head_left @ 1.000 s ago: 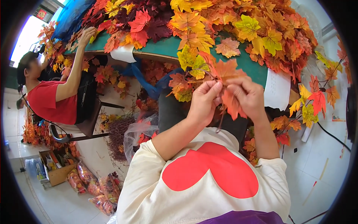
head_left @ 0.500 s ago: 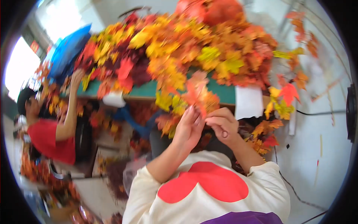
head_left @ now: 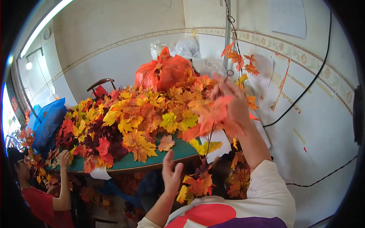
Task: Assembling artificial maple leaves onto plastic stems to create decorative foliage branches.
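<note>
My right hand is raised over the table's right side, fingers closed on an artificial maple leaf garland. A small loop of the garland's stem sticks up by the fingertips. Below the hand, its orange-red leaves are blurred by motion, and a thin dark stem runs down past a yellow leaf. My left hand is lower, in front of the table edge, with thumb and fingers apart and nothing in it. Many loose maple leaves in yellow, orange and dark red are heaped on the green table.
Behind the heap sits a tied red plastic bag. Leaf garlands hang by wire hooks beside a metal pole at the right wall. A blue bag stands far left, near a co-worker in a red shirt. White paper hangs over the table edge.
My right hand has risen up and right, carrying the leaf garland. My left hand has let go of it and moved lower left. The view has tilted up toward the wall.
</note>
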Demonstrator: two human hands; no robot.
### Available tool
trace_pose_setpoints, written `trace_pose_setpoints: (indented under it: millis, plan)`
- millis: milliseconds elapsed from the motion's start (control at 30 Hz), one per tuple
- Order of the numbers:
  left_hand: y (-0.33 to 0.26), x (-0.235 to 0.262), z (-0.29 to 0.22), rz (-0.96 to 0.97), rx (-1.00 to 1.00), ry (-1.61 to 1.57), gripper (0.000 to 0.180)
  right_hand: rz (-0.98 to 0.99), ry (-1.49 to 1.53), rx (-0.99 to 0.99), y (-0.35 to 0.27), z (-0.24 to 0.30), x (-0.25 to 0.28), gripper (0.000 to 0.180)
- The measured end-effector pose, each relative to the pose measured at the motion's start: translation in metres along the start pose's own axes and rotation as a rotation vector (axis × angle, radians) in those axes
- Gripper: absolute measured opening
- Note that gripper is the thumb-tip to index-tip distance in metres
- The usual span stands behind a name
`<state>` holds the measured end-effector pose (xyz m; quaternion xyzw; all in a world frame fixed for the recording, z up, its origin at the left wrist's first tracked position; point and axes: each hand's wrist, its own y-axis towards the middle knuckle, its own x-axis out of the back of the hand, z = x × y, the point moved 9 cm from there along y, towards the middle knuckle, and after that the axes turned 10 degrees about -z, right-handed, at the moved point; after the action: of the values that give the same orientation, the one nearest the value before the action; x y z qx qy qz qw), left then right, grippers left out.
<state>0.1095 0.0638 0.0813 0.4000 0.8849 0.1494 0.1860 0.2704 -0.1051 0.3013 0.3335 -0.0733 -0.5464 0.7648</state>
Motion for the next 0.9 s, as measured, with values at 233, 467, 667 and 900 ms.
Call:
trace_pose_setpoints:
  millis: [233,467,667,900]
  plan:
    - [-0.029,-0.074,0.069,0.599,0.495,-0.257,0.05,-0.146,0.134,0.017,0.121,-0.011,0.013,0.027]
    - [0.028,-0.076,0.016,0.309,0.655,-0.298,0.028,-0.38,-0.084,0.158,0.25,-0.066,0.041,0.022]
    - [0.094,-0.123,-0.012,0.518,0.713,-0.394,0.037,-0.591,-0.888,0.085,0.385,-0.119,0.119,0.021]
    - [0.132,-0.16,-0.037,0.55,0.76,-0.465,0.025,-0.571,-1.321,0.14,0.461,-0.122,0.199,0.03]
